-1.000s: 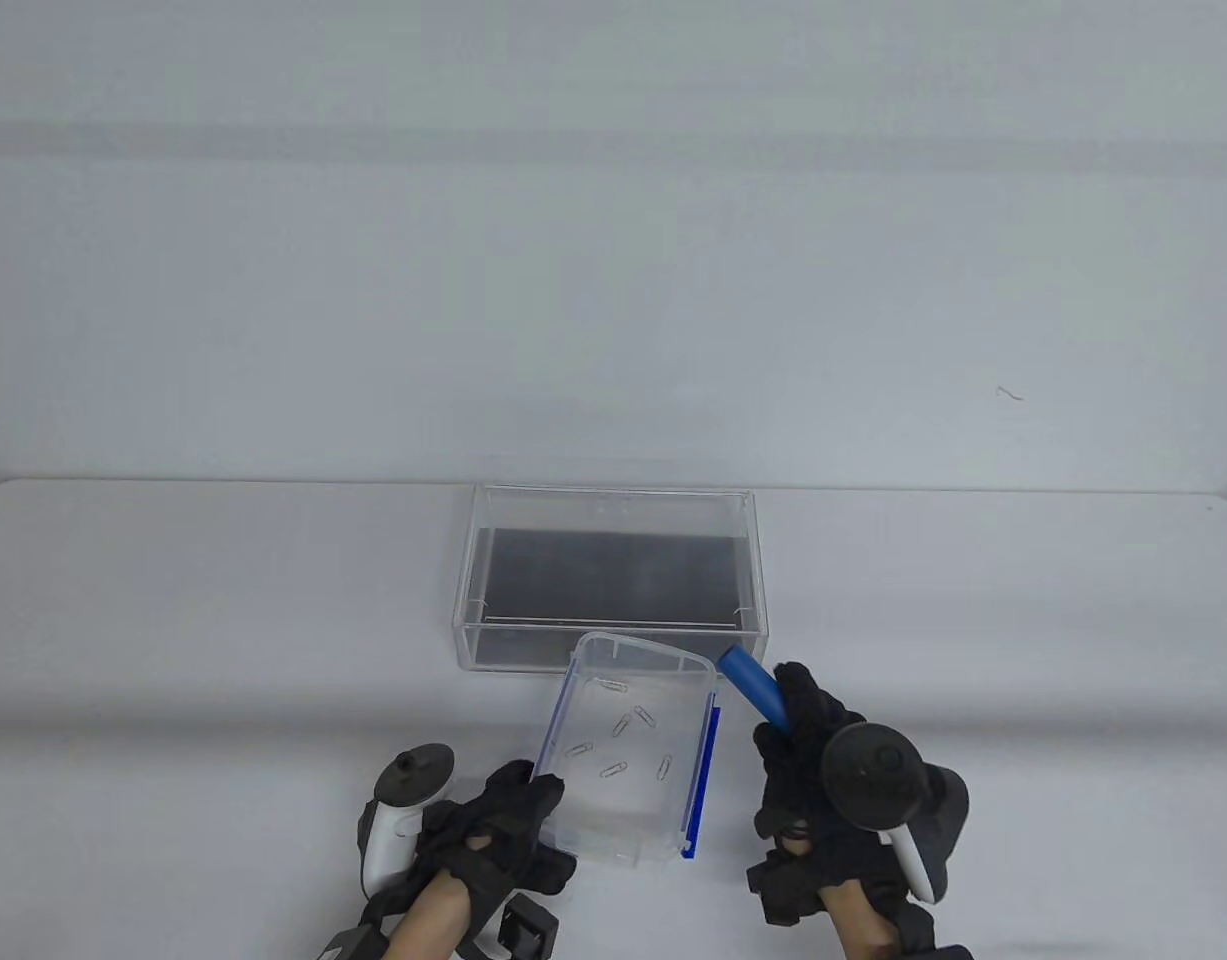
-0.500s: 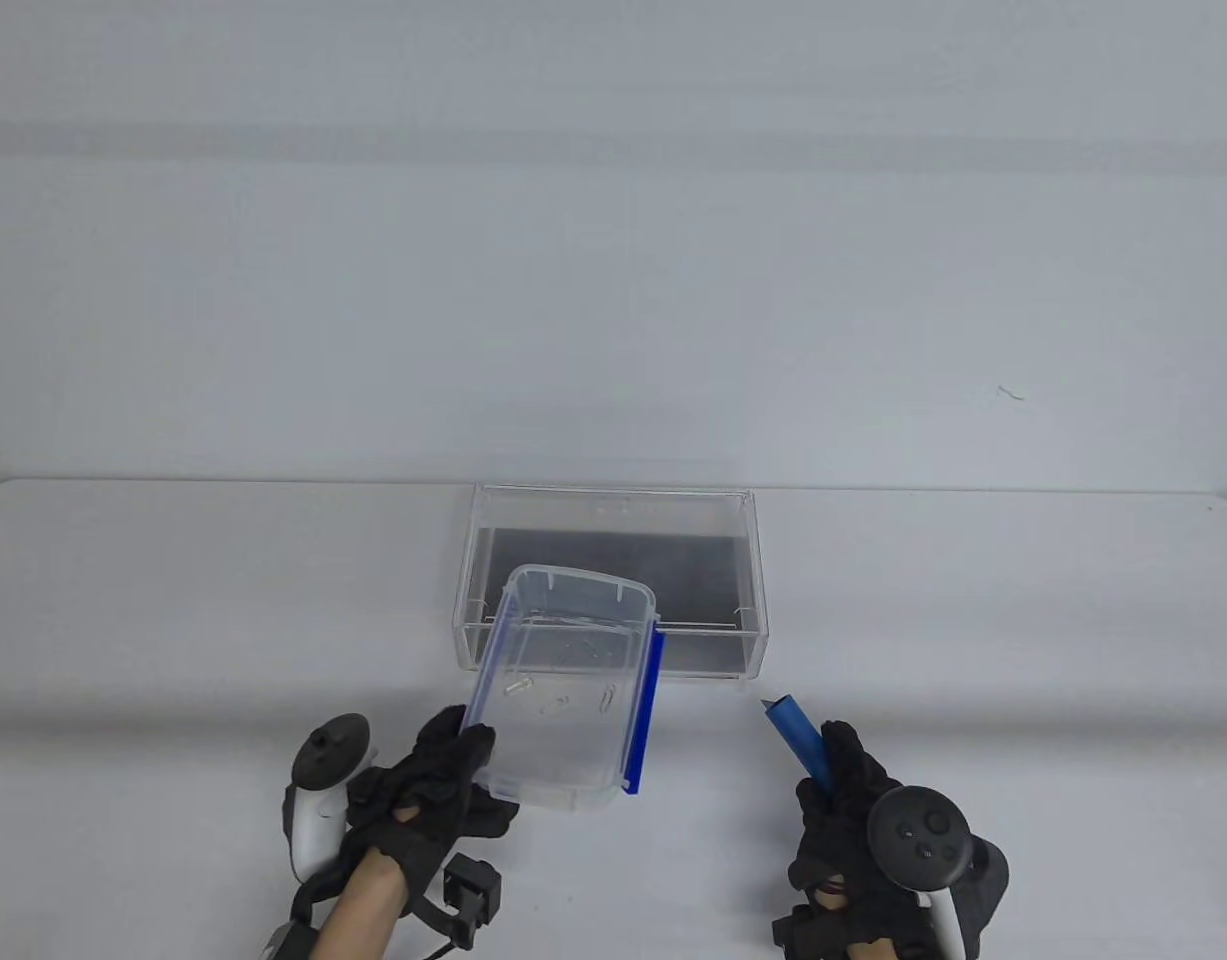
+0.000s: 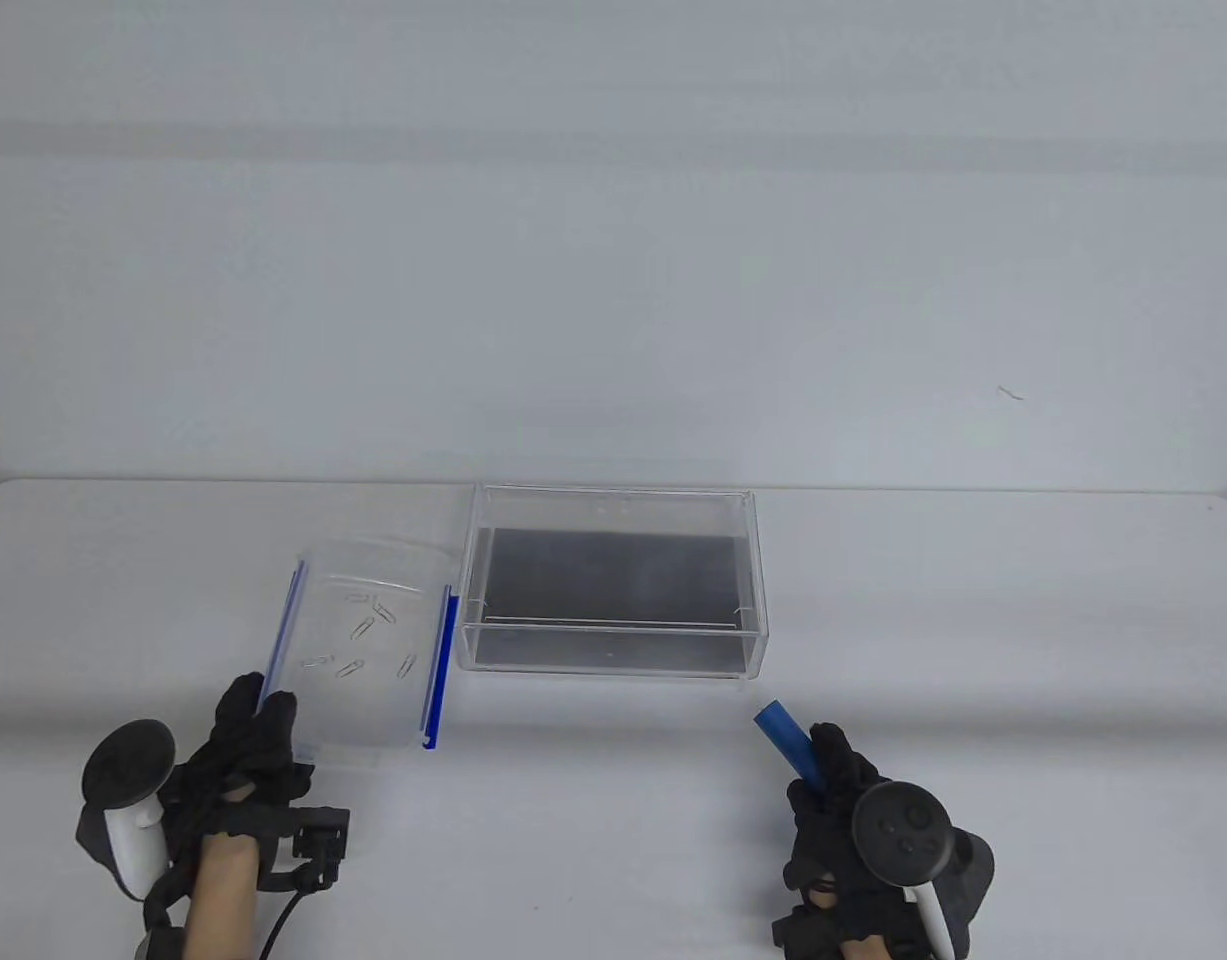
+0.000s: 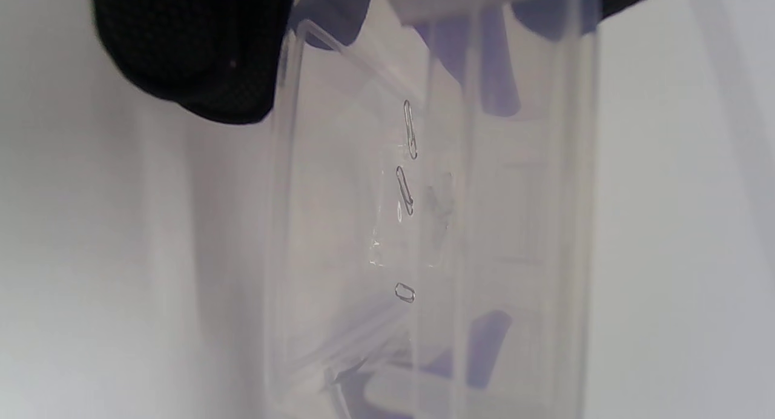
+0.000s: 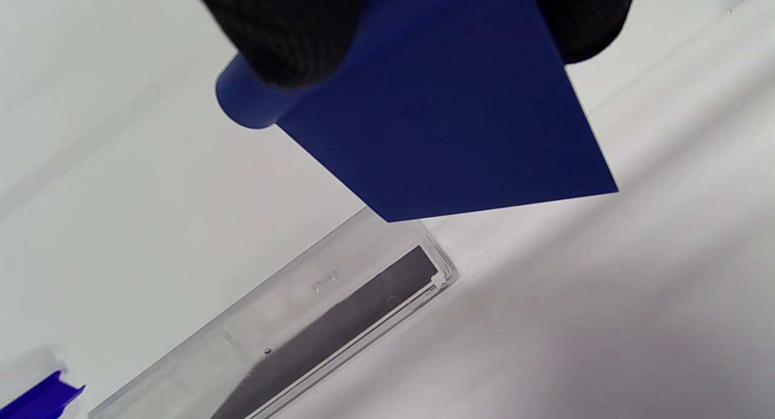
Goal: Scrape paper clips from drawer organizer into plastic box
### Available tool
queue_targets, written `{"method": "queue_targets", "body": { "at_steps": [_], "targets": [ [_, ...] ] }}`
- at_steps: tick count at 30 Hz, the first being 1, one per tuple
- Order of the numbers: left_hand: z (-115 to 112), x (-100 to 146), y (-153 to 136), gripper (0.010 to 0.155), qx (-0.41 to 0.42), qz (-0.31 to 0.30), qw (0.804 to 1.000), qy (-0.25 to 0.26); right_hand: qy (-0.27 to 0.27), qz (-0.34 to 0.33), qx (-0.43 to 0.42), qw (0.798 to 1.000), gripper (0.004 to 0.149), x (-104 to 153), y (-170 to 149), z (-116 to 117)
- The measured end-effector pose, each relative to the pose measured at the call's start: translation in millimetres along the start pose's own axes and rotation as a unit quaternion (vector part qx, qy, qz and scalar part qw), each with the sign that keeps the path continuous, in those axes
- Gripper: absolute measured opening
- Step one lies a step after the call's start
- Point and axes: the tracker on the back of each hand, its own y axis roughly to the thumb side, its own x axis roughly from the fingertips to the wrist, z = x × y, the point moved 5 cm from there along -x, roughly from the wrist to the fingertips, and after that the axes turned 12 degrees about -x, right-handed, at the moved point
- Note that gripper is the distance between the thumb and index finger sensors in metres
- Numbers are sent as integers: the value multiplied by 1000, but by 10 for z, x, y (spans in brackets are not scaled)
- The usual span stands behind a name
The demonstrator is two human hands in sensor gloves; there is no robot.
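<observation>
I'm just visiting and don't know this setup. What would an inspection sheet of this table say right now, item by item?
Surface: white table, plain.
Job's things: clear plastic box with blue side clips, several paper clips inside; clear drawer organizer with dark floor right of it, no clips seen inside; blue scraper.
Clutter: small dark speck on the backdrop, far right.
Hands: left hand grips the plastic box at its near end; right hand holds the blue scraper clear of the organizer.
Cables: black cable by the left wrist.
Surroundings: plain pale backdrop.
</observation>
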Motion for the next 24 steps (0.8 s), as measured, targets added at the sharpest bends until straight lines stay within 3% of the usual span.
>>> {"method": "queue_targets", "body": {
  "at_steps": [6,13,16,24],
  "targets": [
    [225,-94,-345,72,-30,61,997,21,14,1,5,1000,62,4,10,57],
    [206,-151,-601,70,-57,119,991,-23,24,3,8,1000,62,13,14,100],
    [208,-148,-661,68,-72,141,987,-39,25,5,8,1000,62,14,5,98],
    [322,-186,-626,62,-206,157,966,4,28,11,12,999,62,21,-6,95]
  ]
}}
